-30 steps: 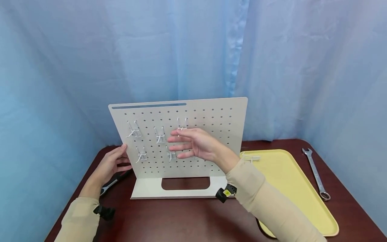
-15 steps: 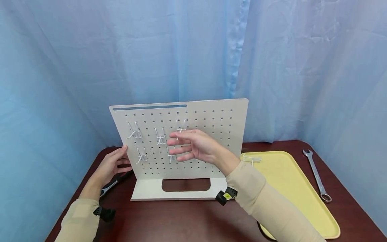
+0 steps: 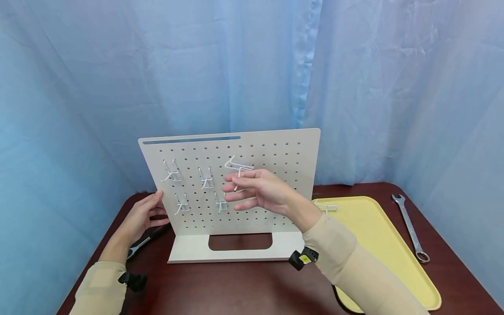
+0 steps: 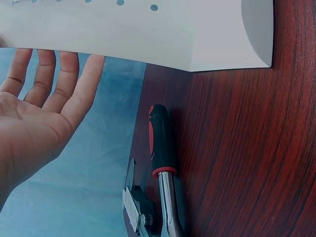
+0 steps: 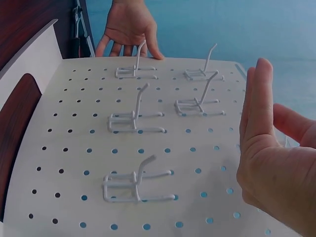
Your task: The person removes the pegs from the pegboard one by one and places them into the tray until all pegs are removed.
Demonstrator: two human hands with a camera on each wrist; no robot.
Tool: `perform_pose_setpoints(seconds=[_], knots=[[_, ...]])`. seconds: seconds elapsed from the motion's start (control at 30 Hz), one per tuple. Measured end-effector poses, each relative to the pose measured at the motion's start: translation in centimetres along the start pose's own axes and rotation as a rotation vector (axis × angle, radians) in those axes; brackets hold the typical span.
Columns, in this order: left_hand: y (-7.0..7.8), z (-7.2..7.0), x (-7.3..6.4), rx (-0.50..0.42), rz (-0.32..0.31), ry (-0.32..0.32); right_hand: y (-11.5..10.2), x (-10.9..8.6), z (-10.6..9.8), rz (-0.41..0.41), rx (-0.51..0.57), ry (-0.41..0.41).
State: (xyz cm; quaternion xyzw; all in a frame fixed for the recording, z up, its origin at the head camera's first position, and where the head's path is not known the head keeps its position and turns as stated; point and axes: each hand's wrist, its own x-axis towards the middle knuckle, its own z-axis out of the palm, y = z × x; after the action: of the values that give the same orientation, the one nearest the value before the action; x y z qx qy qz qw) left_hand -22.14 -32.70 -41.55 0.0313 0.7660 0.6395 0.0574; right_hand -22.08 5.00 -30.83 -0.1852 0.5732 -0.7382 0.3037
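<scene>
Pinching a white wire hook [image 3: 239,173], the right hand [image 3: 260,191] hovering before the pegboard [image 3: 201,200]

With the board's middle in the head view serving as the centre of the dial, the right hand is sitting at 3 o'clock, its thumb and index finger grasping the hook at 12 o'clock; whether the hook is touching the board, one cannot tell. At 9 o'clock the left hand [image 3: 143,213] is gripping the board's side edge, its thumb lying in front and its fingers sitting behind.

Five fitted hooks [image 5: 134,118] are hanging from the board's holes. Four are showing plainly between 7 and 10 o'clock, while the right hand is mostly covering the fifth. Below, a flat base [image 3: 189,250] is resting on the dark table [image 3: 232,284].

Toward 4 o'clock a yellow tray [image 3: 378,245] is lying, with a spare hook [image 3: 327,207] resting at its upper left corner. Beyond it, around 3 o'clock, a wrench [image 3: 411,229] is lying. At 8 o'clock a black-and-red-handled tool [image 4: 162,143] is lying beside a smaller tool [image 4: 134,207]. Blue curtains [image 3: 236,65] are hanging at 12 o'clock.
</scene>
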Motion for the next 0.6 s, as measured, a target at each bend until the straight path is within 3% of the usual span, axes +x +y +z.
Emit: perform_pose_setpoints(seconds=[0.27, 0.6], knots=[[-0.2, 0.1, -0.2, 0.0, 0.004, 0.0, 0.5, -1.6, -1.0, -0.009, -0.053, 0.023], [0.0, 0.2, -0.2, 0.002, 0.006, 0.002, 0.2, -5.1, -3.1, -0.035, -0.107, 0.063]])
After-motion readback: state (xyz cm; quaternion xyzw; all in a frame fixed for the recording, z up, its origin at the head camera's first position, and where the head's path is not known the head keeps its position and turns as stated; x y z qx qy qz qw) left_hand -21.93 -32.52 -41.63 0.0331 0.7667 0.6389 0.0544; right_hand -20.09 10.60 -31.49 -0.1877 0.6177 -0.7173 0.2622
